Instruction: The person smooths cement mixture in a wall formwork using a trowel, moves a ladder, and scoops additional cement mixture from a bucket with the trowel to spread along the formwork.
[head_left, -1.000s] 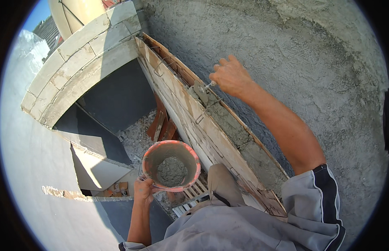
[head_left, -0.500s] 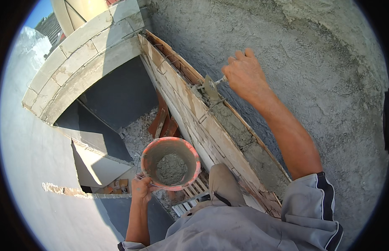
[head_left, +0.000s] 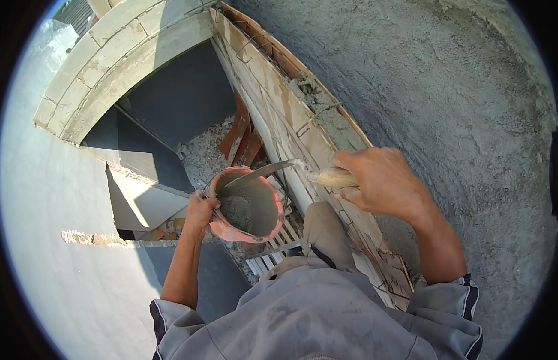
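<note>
My left hand (head_left: pixel 201 211) is closed on the rim of an orange-red bucket (head_left: pixel 218 230), which tilts a little. Grey wet mortar (head_left: pixel 237 210) lies in the bottom of it. In my right hand (head_left: pixel 384 183) is a trowel (head_left: pixel 261 173), gripped by its wooden handle. The trowel's blade reaches left over the bucket's mouth, its tip near the far left rim. Right of the bucket runs a long, narrow board form (head_left: pixel 273 96), partly filled with mortar (head_left: pixel 345 129). Wire ties cross its top and bend down its side.
A rough grey plastered wall (head_left: pixel 459 120) rises along the right. At the upper left curves a pale block wall (head_left: pixel 111 57). Far below are rubble and reddish-brown boards (head_left: pixel 240 135), with a slatted metal piece (head_left: pixel 267 261) near my leg. A pale wall (head_left: pixel 45 240) stands at left.
My right hand has brought the trowel from the form's top back and left, over the bucket. The bucket has risen slightly in view and tipped to the right.
</note>
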The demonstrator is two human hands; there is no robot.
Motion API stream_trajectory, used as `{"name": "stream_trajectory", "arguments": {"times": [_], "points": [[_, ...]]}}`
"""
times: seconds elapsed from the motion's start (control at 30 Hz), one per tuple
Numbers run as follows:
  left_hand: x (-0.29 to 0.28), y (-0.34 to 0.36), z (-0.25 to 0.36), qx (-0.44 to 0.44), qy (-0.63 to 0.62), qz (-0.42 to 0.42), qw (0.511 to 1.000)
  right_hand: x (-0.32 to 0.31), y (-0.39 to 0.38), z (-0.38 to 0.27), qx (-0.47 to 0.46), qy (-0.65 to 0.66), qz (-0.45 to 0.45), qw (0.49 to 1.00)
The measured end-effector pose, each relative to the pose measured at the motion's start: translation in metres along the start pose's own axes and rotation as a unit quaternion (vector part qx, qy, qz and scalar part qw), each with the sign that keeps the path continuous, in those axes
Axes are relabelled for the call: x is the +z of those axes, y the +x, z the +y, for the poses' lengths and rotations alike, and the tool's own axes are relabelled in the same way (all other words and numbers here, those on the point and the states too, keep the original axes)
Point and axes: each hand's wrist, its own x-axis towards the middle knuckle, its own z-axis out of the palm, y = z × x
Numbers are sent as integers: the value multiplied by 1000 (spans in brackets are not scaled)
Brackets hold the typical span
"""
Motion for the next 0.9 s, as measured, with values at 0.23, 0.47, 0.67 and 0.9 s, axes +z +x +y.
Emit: {"name": "stream_trajectory", "arguments": {"times": [0.23,0.47,0.67,0.9], "points": [[20,-6,55,171,255,50,950,143,46,-41,-65,-81,123,987],[23,-14,95,295,209,-23,932,120,80,-6,-98,-2,-61,993],[33,-25,113,345,54,-67,935,166,57,17,-142,346,-107,921],[37,-23,108,338,-21,77,938,158,44,-15,23,605,-177,776]]}}
